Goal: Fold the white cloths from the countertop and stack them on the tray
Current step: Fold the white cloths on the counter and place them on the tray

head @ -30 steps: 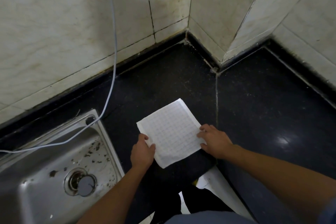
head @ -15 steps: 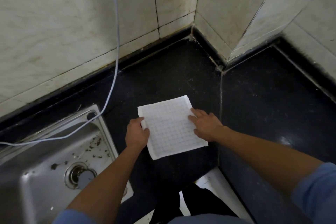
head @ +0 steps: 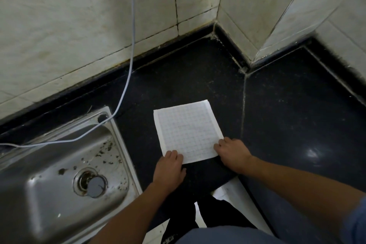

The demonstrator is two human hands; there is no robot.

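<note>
A dark, speckled stone countertop (head: 198,77) is filling the corner below pale, stained wall tiles (head: 69,25), with a seam running down its middle. To the left, a stainless steel sink (head: 49,174) is sitting sunk into it, flecked with dark debris around the drain plug (head: 97,186). A thin white cable (head: 129,65) is hanging down the wall and trailing across the sink's rim.

A white square cloth with a faint grid weave (head: 188,130) is lying flat on the countertop, just right of the sink and left of the seam. The left hand (head: 168,170) is resting on its near left corner, fingers curled down onto the edge; the right hand (head: 233,154) is doing the same at the near right corner. Whether they are pinching the fabric or only pressing on it, I cannot tell.

No tray is showing, and no other cloths, so the stacked count cannot be judged. This cloth is looking either spread or partly folded; it is not yet on any tray. Folding it and carrying it over are seemingly remaining.
</note>
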